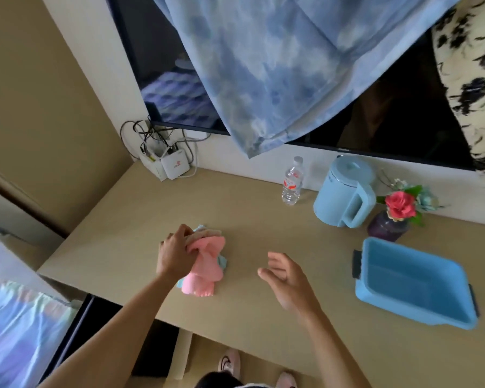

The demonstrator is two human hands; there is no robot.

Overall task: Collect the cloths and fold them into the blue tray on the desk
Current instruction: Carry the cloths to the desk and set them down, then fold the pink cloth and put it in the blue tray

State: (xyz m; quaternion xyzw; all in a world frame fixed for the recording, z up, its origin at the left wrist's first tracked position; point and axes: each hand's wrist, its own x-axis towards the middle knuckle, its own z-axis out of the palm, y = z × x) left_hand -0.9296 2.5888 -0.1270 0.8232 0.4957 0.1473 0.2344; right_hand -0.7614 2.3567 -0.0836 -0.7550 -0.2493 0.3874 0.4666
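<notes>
Cloths, a soft pink, pale-blue and beige bunch, pinched by left hand for gathering; right hand spread empty beside; rectangular blue plastic tray beyond, unfilled.

Cloths on the desk in your left hand, your right hand beside them, tray well right, bottle, kettle and vase behind, along the wall

Tan desk bears cloths, blue tray, kettle, bottle, vase, router

Left hand in a grip, right hand slack
</notes>
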